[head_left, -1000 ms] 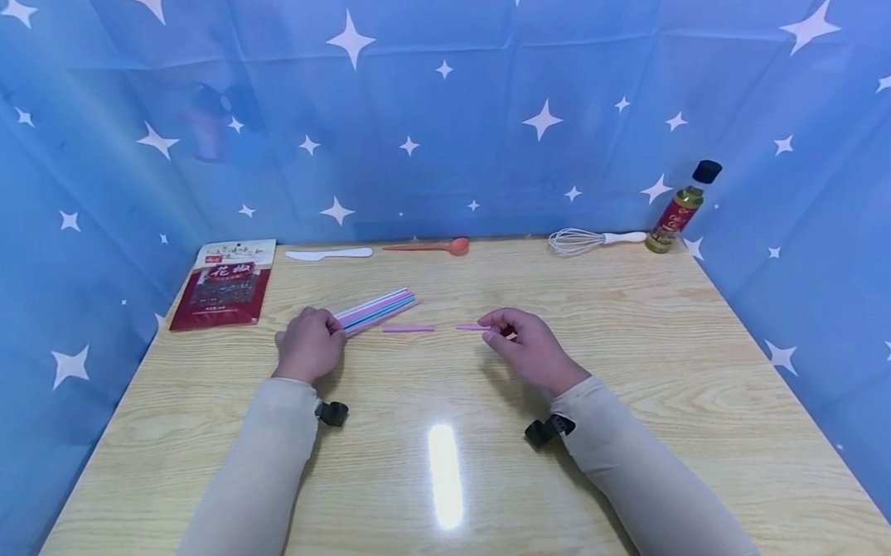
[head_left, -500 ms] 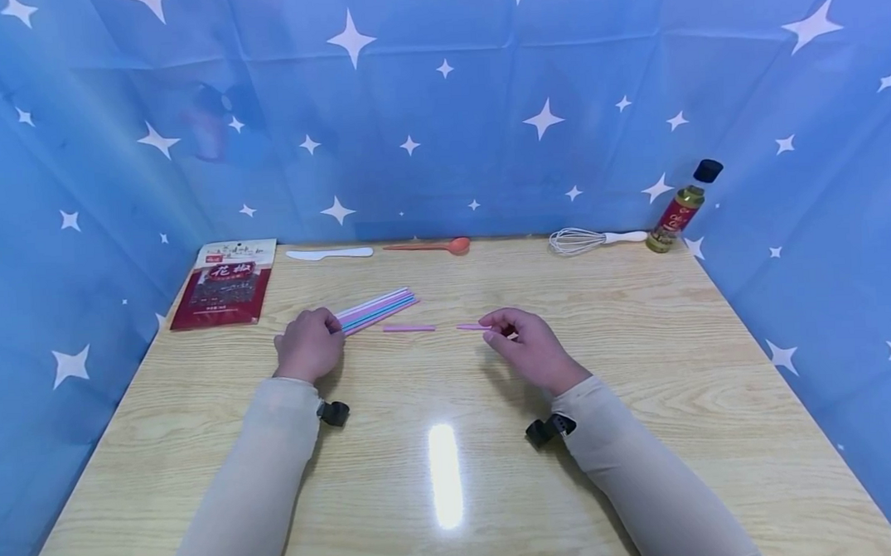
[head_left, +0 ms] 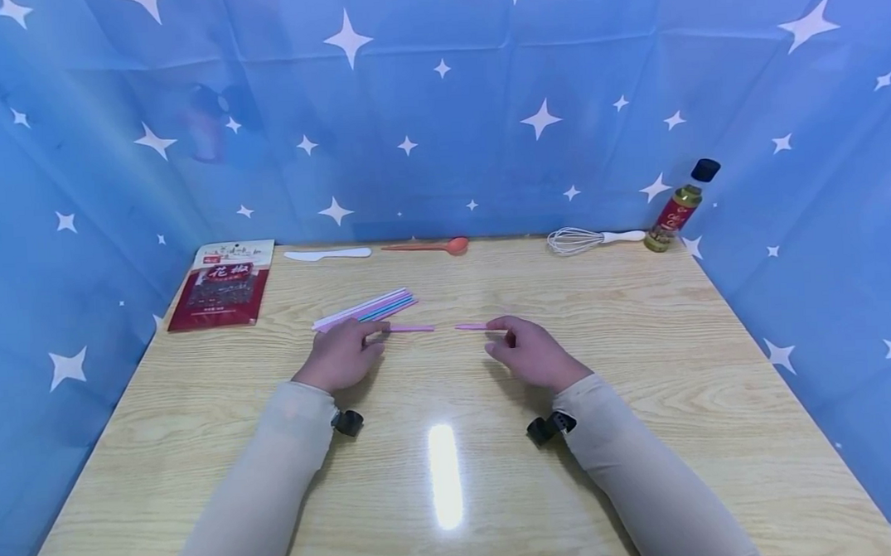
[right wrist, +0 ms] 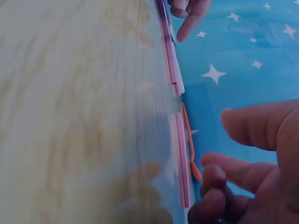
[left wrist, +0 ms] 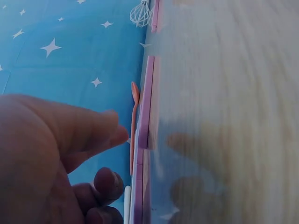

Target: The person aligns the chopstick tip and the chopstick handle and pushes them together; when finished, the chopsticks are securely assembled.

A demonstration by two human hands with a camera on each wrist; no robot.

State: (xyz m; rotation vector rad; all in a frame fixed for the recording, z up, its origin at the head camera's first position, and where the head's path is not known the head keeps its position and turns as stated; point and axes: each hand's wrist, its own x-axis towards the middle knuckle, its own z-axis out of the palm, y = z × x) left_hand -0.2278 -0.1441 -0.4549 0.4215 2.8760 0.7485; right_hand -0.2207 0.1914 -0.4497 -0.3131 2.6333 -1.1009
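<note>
Two short pink straw pieces lie end to end mid-table: the left piece (head_left: pixel 410 328) (left wrist: pixel 145 107) and the right piece (head_left: pixel 472 327) (right wrist: pixel 180 158). A bundle of pastel straws (head_left: pixel 365 309) (left wrist: pixel 138 196) lies free just behind my left hand (head_left: pixel 369 335) (left wrist: pixel 117 154). That hand rests on the table with its index finger stretched out to the left piece's near end, holding nothing. My right hand (head_left: pixel 502 333) (right wrist: pixel 224 158) lies at the right piece's right end with its fingers loosely curled and its index finger out; I see no grip on the piece.
On the wooden table (head_left: pixel 644 369), along the back edge, lie a white spatula (head_left: pixel 328 254), an orange spoon (head_left: pixel 429 246), a whisk (head_left: pixel 589 239) and a black-capped bottle (head_left: pixel 681 205). A red spice packet (head_left: pixel 222 285) lies back left. Blue starred cloth walls three sides.
My left hand has let go of the straw bundle and slid right and nearer, its index finger now at the left pink piece. The right hand has barely shifted.
</note>
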